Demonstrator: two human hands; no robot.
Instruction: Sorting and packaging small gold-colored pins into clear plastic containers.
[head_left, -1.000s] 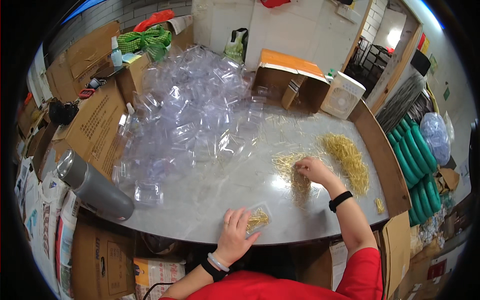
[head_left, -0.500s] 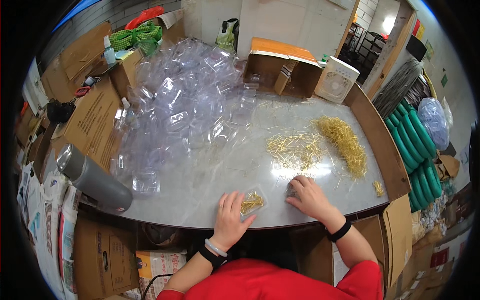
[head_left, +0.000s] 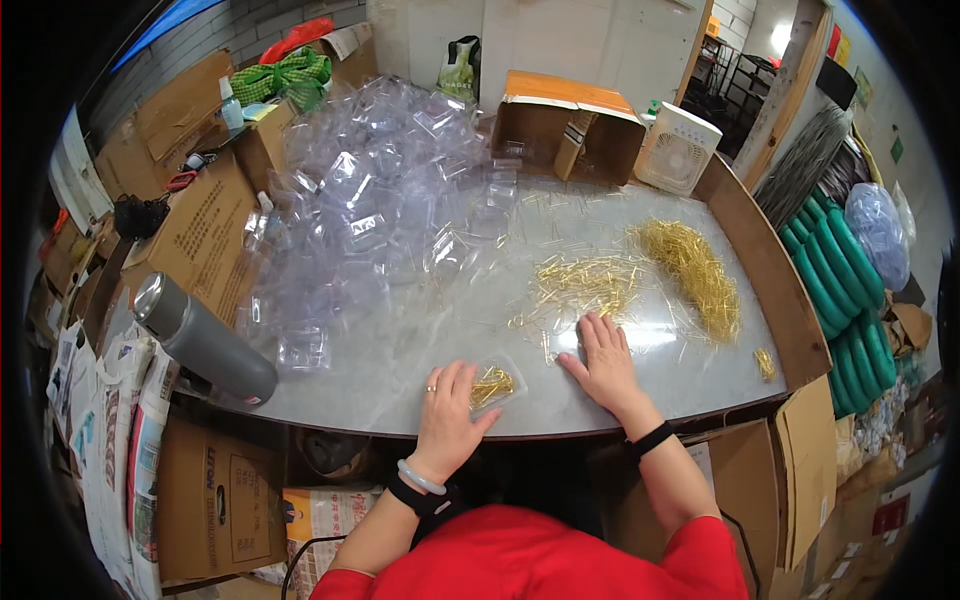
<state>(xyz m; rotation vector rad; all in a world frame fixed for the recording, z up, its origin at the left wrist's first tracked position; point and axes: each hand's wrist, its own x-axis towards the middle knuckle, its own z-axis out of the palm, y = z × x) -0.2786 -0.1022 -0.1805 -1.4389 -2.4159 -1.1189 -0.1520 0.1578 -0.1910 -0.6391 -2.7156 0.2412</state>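
My left hand [head_left: 447, 415] curves round the left and near sides of a small clear plastic box [head_left: 514, 396], steadying it on the table by the front edge. A bundle of thin gold-coloured metal pins [head_left: 492, 386] lies inside the box. My right hand [head_left: 604, 372] rests palm down on the tabletop, fingers stretched forward and thumb out to the left. Its fingertips reach the near edge of a loose spread of gold pins [head_left: 590, 282]; anything under the palm is hidden. Farther right is a denser, long heap of gold pins [head_left: 692, 280].
A big pile of clear plastic boxes [head_left: 365, 190] covers the table's left and back. A grey bottle [head_left: 205, 340] leans at the left edge. An open carton [head_left: 610, 150] and a white fan [head_left: 677, 148] stand at the back. A cardboard wall [head_left: 765, 270] borders the right.
My right hand has moved forward to the scattered pins, and its bent fingers have straightened out. My left hand stays at the box. The whole view has shifted slightly.
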